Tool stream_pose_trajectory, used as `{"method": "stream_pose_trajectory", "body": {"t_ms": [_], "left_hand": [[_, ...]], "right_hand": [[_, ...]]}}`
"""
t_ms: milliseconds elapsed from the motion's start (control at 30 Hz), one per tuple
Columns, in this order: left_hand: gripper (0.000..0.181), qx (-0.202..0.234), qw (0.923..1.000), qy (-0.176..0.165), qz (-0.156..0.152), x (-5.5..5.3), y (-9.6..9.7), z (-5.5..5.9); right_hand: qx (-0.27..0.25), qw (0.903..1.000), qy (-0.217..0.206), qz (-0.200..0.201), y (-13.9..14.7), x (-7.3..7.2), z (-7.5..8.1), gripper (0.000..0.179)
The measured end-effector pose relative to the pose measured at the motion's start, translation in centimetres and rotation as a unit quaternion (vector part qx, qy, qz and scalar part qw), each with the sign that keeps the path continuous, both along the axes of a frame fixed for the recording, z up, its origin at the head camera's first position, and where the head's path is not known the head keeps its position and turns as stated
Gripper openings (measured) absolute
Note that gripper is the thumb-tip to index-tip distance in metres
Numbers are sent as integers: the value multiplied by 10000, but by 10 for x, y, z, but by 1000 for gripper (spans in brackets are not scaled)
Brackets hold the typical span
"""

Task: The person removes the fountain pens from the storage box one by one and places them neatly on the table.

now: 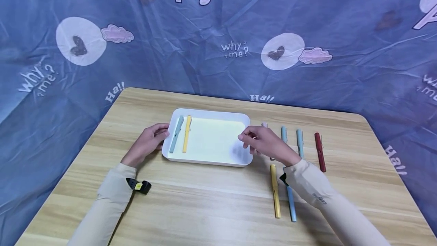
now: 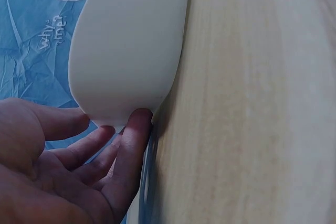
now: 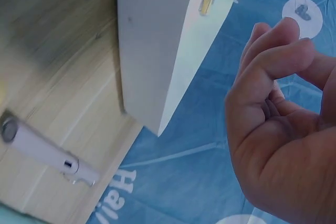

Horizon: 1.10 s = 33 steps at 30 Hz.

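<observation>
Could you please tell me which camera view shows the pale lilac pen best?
The right wrist view: the pale lilac pen lies there unobstructed, end to end. In the head view, the right hand covers most of it, leaving only its ends visible. The left wrist view does not show it.

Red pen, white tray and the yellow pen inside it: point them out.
Red pen (image 1: 320, 152): head view, middle of its length.
White tray (image 1: 212, 139): head view, bare inside floor.
Yellow pen (image 1: 186, 135): head view, middle of its length.
</observation>
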State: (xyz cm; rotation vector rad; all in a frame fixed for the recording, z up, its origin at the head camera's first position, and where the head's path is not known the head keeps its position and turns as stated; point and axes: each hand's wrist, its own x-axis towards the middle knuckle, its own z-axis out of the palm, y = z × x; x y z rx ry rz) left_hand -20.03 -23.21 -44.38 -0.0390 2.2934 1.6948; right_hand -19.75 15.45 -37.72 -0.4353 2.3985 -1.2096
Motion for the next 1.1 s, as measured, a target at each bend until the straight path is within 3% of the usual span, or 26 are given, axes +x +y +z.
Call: {"method": "stream_pose_trajectory", "body": {"t_ms": [400, 867, 1100], "left_hand": [[50, 35, 10000, -47, -11, -2, -1, -2], [51, 5, 10000, 42, -38, 0, -7, -4], [50, -23, 9999, 55, -85, 1, -9, -4]], "right_hand": [[-72, 9998, -109, 116, -33, -12, -1, 31], [102, 9992, 14, 399, -68, -20, -2, 31], [101, 9993, 90, 358, -87, -26, 1, 31]]}}
